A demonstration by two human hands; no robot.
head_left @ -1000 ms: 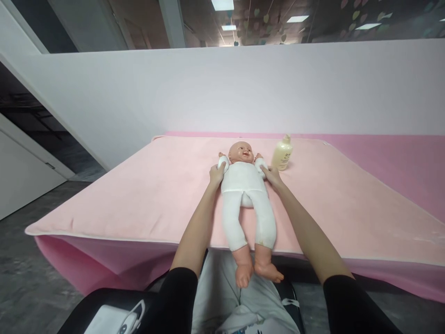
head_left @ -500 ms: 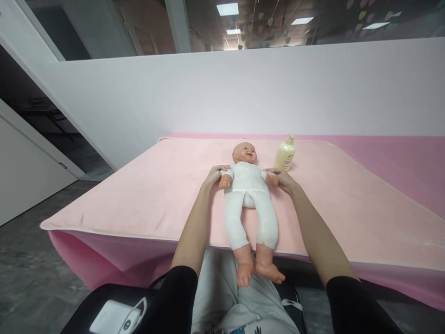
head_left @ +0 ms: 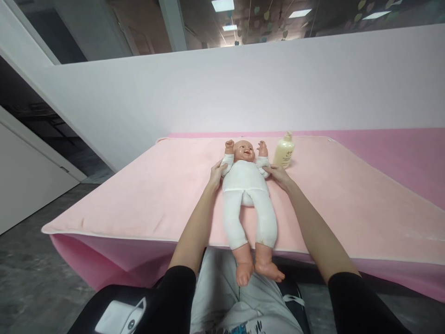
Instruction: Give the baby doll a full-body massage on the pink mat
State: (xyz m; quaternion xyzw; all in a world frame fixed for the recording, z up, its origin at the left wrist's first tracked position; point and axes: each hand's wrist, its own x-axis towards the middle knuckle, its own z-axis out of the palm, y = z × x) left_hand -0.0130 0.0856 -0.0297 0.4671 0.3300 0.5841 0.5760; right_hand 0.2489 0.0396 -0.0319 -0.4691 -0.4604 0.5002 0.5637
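Observation:
A baby doll (head_left: 246, 178) in white cloth lies on its back on a pink blanket (head_left: 139, 195), head toward the wall. Its feet hang over the front edge, above my lap. Both doll arms are bent upward, with the little hands raised on either side of the head. My left hand (head_left: 217, 174) is closed round the sleeved arm at the picture's left. At the other side, my right hand (head_left: 278, 174) grips the opposite sleeved arm, fingers at its elbow. My fingertips are partly hidden behind the sleeves.
A pale yellow pump bottle (head_left: 284, 150) stands on the blanket just beyond my right hand. Behind the table rises a white wall (head_left: 222, 93) with glass above. A white device (head_left: 120, 317) rests at the lower left near my elbow.
The doll's arms have swung from down at its sides to raised beside its head, with my hands holding them. My view has tilted slightly.

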